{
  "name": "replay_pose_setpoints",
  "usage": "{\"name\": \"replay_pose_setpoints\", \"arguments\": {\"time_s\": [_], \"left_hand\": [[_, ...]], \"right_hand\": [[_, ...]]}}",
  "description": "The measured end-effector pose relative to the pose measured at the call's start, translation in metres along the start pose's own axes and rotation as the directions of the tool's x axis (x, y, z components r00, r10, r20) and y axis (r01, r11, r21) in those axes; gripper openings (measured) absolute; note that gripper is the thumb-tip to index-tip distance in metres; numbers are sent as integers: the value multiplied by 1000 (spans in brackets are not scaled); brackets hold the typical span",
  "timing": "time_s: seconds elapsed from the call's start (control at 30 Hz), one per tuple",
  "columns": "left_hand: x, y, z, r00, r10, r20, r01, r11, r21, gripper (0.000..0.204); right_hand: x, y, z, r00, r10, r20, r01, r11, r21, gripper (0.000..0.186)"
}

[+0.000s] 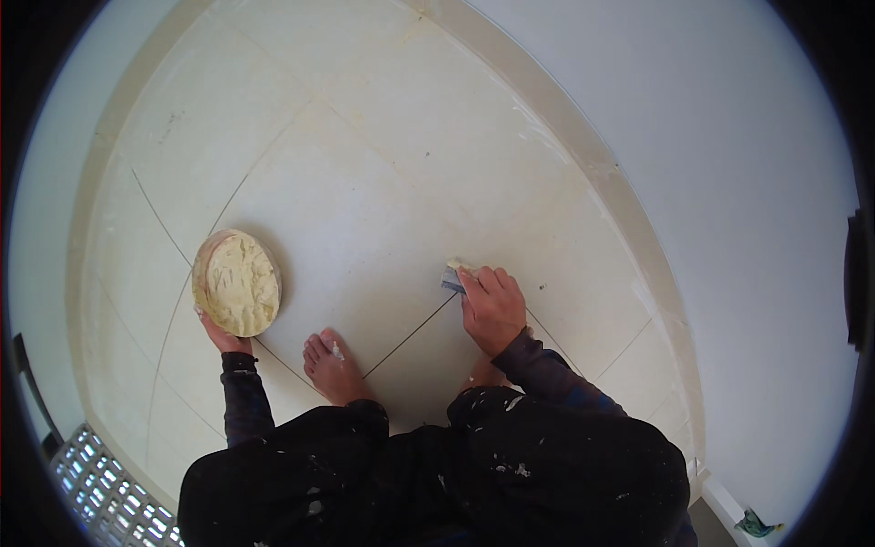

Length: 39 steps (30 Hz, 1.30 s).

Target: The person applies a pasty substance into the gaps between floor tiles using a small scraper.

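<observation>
On the left, my left hand (pixel 221 334) grips a round tub (pixel 279 273) from its near side, fingers mostly hidden beneath it. Thick cream-coloured paste (pixel 239 281) with a rough, scooped surface fills the tub almost to its rim. My right hand (pixel 493 307), to the right of my feet's middle, is closed around a small putty knife (pixel 452 279) with a grey blade. A dab of the same cream paste clings to the blade's far end. The knife is just over a dark tile joint; whether it touches the floor I cannot tell.
Cream floor tiles (pixel 383 210) with dark and pale joints spread around me. My bare feet (pixel 334 366) stand close by. A beige skirting (pixel 583 137) runs along white walls. At lower left is a grey lattice-patterned panel (pixel 109 483); a small green object (pixel 755 523) lies at lower right.
</observation>
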<state>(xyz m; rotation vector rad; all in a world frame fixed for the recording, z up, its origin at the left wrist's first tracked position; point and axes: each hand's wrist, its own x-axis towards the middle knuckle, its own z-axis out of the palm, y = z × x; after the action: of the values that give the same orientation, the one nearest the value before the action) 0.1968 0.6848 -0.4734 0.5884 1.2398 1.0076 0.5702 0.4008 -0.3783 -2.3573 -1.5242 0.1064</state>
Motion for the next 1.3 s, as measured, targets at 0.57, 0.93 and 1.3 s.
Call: {"name": "replay_pose_setpoints", "arguments": {"time_s": [0.57,0.93,1.3], "left_hand": [[1,2,4,1000,19,-22,-21,998,-56,52],[8,-1,-2,999,20,-44,-24,995,-100,49],[13,-7,-4,998,33,-59,-38,996,-82,51]], "right_hand": [[35,-2,-15,987,-129,95,116,984,131,35],[27,-14,-6,898,-364,249,343,931,124,33],[70,62,-18,792,-571,215,570,818,70,32]]}}
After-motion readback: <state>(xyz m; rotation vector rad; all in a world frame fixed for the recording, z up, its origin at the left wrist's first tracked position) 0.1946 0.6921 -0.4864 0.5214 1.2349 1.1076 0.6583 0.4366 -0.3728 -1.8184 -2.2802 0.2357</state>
